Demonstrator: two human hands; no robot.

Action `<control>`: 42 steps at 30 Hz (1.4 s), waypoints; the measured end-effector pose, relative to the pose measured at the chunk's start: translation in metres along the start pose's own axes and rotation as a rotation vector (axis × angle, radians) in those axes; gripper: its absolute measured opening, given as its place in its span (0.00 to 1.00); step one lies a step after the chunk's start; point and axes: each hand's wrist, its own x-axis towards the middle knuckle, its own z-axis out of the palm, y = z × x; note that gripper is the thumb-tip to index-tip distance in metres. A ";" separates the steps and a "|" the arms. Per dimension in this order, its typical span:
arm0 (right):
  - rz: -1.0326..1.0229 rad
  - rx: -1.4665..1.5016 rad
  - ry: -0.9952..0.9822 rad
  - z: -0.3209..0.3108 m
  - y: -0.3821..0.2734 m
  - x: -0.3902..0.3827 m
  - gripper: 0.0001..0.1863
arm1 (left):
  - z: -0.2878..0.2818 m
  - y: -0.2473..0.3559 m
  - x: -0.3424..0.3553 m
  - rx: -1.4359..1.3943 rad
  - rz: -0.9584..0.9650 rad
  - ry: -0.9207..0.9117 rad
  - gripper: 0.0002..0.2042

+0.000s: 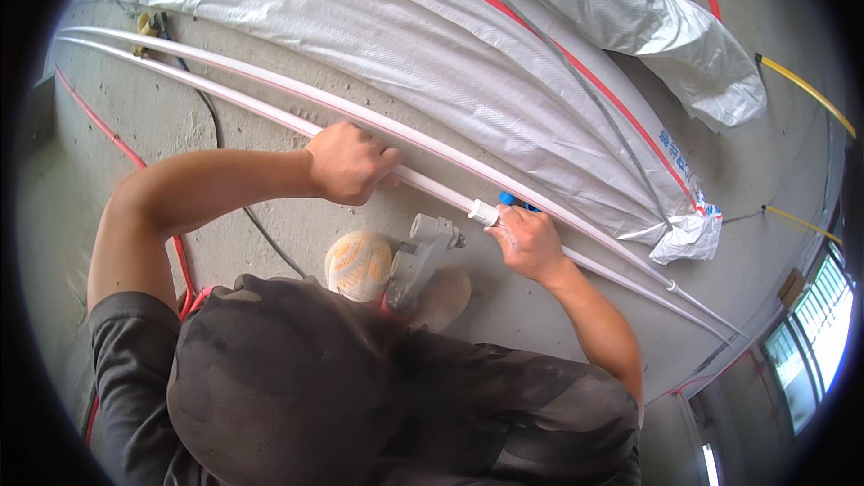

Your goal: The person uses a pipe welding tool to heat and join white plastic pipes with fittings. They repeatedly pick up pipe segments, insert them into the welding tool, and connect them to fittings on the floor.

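Two long white pipes [405, 126] run side by side from the upper left to the lower right. My left hand [351, 162] is closed around the nearer pipe [432, 186]. Farther along that pipe, my right hand [526, 241] is wrapped round a white pipe fitting [484, 212], whose collar shows left of the fingers. A blue part [509, 199] sticks out beyond the right hand; whether it belongs to the fitting I cannot tell. Below the hands stands a grey tool [423, 256] with round knobs on its head, partly hidden by my body.
Long white wrapped bundles [387, 45] lie beyond the pipes on the concrete floor. A dark cable [218, 121] and red tubing [108, 130] are at the left. A rounded white-and-yellow shape [358, 265] sits beside the tool. A yellow tube [805, 90] lies far right, near a window [814, 333].
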 end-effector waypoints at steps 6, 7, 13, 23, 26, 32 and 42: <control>0.013 -0.028 0.047 0.008 0.003 -0.009 0.14 | -0.002 0.003 0.002 0.075 0.034 0.028 0.14; 0.016 -0.020 0.058 0.008 0.004 -0.011 0.14 | -0.003 0.004 0.002 0.076 0.028 0.021 0.14; 0.015 -0.032 0.108 0.014 0.004 -0.012 0.12 | -0.006 0.007 0.005 0.080 0.008 -0.014 0.15; 0.037 -0.037 0.139 0.016 0.003 -0.015 0.12 | -0.008 0.010 0.007 0.081 -0.024 -0.015 0.14; 0.053 -0.024 0.122 0.014 0.002 -0.013 0.12 | -0.009 0.010 0.008 0.072 -0.018 -0.012 0.14; 0.039 -0.029 0.143 0.014 0.002 -0.014 0.12 | -0.009 0.009 0.008 0.073 -0.028 -0.031 0.14; 0.056 -0.026 0.133 0.017 0.005 -0.014 0.13 | -0.011 0.010 0.008 0.078 -0.059 -0.065 0.15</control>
